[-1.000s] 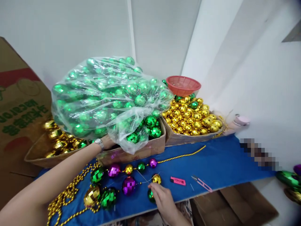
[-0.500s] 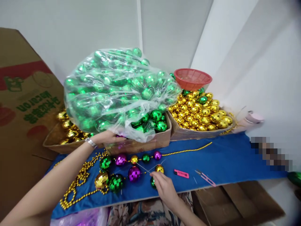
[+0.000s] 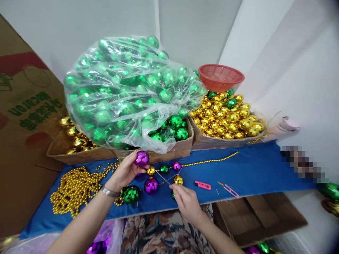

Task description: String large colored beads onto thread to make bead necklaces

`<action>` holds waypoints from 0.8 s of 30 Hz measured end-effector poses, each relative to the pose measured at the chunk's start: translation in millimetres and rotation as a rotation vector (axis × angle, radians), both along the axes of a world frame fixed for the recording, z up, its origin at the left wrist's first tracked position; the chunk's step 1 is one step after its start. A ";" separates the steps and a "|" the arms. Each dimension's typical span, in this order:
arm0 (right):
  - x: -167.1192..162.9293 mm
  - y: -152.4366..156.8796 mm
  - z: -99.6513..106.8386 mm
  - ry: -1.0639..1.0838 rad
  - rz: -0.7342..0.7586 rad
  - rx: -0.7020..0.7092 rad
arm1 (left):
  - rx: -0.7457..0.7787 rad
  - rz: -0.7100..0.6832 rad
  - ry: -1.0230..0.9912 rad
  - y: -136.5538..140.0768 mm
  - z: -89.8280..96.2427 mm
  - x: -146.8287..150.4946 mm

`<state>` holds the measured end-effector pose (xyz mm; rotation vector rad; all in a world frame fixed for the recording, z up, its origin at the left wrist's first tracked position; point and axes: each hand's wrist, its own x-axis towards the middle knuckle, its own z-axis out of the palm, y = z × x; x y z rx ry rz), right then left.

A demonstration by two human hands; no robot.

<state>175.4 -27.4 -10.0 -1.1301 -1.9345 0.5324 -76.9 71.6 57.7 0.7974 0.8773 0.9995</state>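
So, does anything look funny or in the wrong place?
Yes: a few green balls lie among the gold balls in the right-hand box, near the red basket. That looks odd because the rest are gold.

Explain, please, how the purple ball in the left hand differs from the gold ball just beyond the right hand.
The purple ball is held up by the left hand, while the gold ball lies on the blue cloth. The purple ball also looks larger than the gold ball. Both are round, with shiny, mirror-like facets.
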 end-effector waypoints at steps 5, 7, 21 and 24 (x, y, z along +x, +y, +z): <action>3.0 -0.3 4.8 -0.038 -0.010 0.005 | -0.061 0.024 -0.115 -19.7 -10.1 14.1; 3.0 -1.5 3.5 -0.050 -0.001 0.003 | -0.088 0.077 -0.167 -23.8 -12.7 17.2; 0.0 -12.0 -14.0 -0.247 0.035 0.003 | -0.251 0.467 -0.423 -40.2 -21.5 52.7; 0.2 -12.7 -13.6 -0.262 0.022 0.011 | -0.231 0.495 -0.418 -41.7 -19.2 56.0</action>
